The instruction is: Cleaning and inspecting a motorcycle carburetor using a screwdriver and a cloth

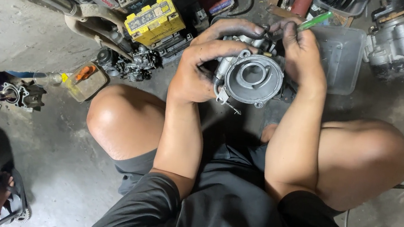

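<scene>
Single head-worn view, looking steeply down from close above at lap, knees and concrete floor [24,43].

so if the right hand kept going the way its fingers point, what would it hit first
The right hand points up and left over the carburetor. The left hand's fingertips come first, already close or touching; depth is unclear.

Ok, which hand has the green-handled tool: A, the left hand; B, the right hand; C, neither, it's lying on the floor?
B: the green-handled tool sticks up out of the right hand, while the left hand grips the side of the grey metal carburetor.
</scene>
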